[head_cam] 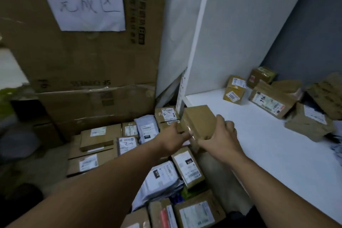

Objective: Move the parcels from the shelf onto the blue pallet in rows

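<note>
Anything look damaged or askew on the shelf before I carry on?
Yes: the parcels at the far right of the white shelf lie tilted in a heap, and the front right one looks crumpled.

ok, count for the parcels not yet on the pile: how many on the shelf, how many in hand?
Shelf boxes: 6
Held box: 1, between left hand and right hand
Total: 7
All are brown cardboard. The shelf runs off the right edge of the view, so more may be out of sight.

Parcels on shelf, right.
</note>
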